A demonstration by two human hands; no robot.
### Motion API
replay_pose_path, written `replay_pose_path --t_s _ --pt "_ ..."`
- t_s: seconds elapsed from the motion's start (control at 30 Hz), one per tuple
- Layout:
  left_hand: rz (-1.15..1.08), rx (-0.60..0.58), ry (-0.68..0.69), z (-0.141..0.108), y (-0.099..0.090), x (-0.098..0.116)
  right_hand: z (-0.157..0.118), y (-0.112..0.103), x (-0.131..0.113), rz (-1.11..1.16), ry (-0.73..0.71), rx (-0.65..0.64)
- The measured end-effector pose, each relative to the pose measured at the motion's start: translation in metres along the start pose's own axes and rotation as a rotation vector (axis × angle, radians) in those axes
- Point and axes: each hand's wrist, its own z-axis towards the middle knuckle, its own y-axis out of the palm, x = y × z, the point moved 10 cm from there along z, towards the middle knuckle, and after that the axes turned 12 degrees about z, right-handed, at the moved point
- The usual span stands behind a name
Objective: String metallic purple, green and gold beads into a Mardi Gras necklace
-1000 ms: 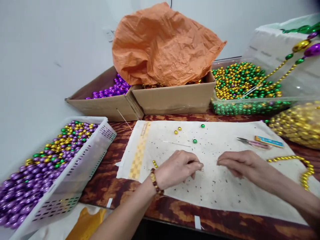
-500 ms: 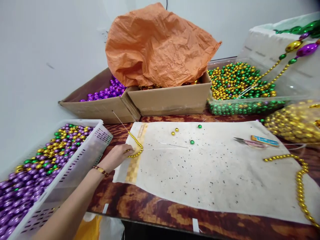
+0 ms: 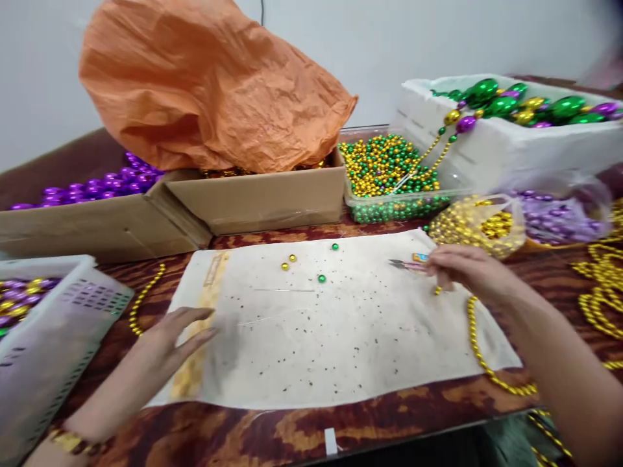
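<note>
My left hand (image 3: 170,340) hovers over the left edge of the white cloth (image 3: 350,337), thumb and fingers apart and nothing between them. Just beyond its wrist side, a gold bead strand (image 3: 145,299) lies on the table, partly hidden behind the hand. My right hand (image 3: 464,269) is at the cloth's far right, fingers closed at the scissors (image 3: 409,264); the handles are hidden under them and the blades point left. Beside the scissors lies a small blue and orange piece (image 3: 420,257). Another gold bead strand (image 3: 479,347) runs below the right hand and off the table's front edge.
Loose gold beads (image 3: 289,263), green beads (image 3: 322,279) and a needle (image 3: 285,290) lie on the cloth. Around it stand a white basket (image 3: 100,295), cardboard boxes (image 3: 263,198), a clear bead tub (image 3: 389,211), a gold bead bag (image 3: 457,227) and a foam box (image 3: 549,149).
My left hand has let go of the gold bead strand and opened. My right hand has come into view and reached the scissors. The view has turned to the right.
</note>
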Motion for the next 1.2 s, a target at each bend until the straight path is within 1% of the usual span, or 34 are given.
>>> replay_pose_path --t_s 0.03,0.07,0.13,0.17,0.2,0.23,0.27,0.3,0.33,0.4,0.5,0.53,0.57,0.63,0.73,0.83,0.93,1.0,1.2 --pt "-0.067 -0.081 0.065 0.003 0.024 0.038 0.003 0.030 -0.013 -0.009 0.006 -0.110" --pt "-0.151 -0.157 0.121 0.004 0.048 0.078 0.005 0.056 -0.025 -0.026 0.001 -0.190" --pt "-0.362 -0.265 0.199 0.008 0.090 0.160 0.009 0.095 -0.043 -0.057 -0.023 -0.295" --pt "-0.475 -0.298 0.238 0.011 0.107 0.198 0.011 0.108 -0.049 -0.079 -0.048 -0.324" --pt "-0.585 -0.302 0.262 0.016 0.120 0.230 0.013 0.115 -0.054 -0.102 -0.076 -0.334" --pt "-0.687 -0.293 0.267 0.022 0.130 0.254 0.015 0.117 -0.057 -0.124 -0.106 -0.328" --pt "-0.769 -0.305 0.256 0.029 0.141 0.271 0.018 0.114 -0.059 -0.145 -0.133 -0.311" --pt "-0.827 -0.295 0.223 0.036 0.149 0.279 0.021 0.109 -0.060 -0.160 -0.153 -0.296" --pt "-0.868 -0.292 0.186 0.043 0.155 0.281 0.024 0.100 -0.058 -0.171 -0.164 -0.281" --pt "-0.892 -0.316 0.116 0.051 0.165 0.274 0.032 0.072 -0.051 -0.261 -0.176 -0.214" --pt "-0.842 -0.382 0.050 0.051 0.168 0.251 0.042 0.017 -0.031 -0.640 -0.175 0.002" --pt "-0.817 -0.391 0.033 0.049 0.166 0.242 0.044 0.002 -0.022 -0.761 -0.166 0.059" --pt "-0.793 -0.394 0.016 0.048 0.164 0.233 0.044 -0.007 -0.013 -0.847 -0.155 0.086" --pt "-0.770 -0.411 -0.019 0.043 0.161 0.217 0.043 -0.013 0.006 -0.930 -0.146 0.080" --pt "-0.816 -0.480 -0.091 0.035 0.162 0.199 0.040 -0.002 0.022 -1.016 -0.179 0.082" --pt "-0.869 -0.507 -0.150 0.031 0.162 0.188 0.039 0.010 0.027 -1.043 -0.211 0.113" --pt "-0.904 -0.483 -0.182 0.030 0.157 0.179 0.040 0.011 0.025 -1.004 -0.245 0.160" --pt "-0.916 -0.473 -0.180 0.029 0.155 0.176 0.038 0.004 0.021 -0.944 -0.267 0.210" --pt "-0.893 -0.451 -0.164 0.028 0.154 0.172 0.021 -0.036 -0.004 -0.693 -0.328 0.392"
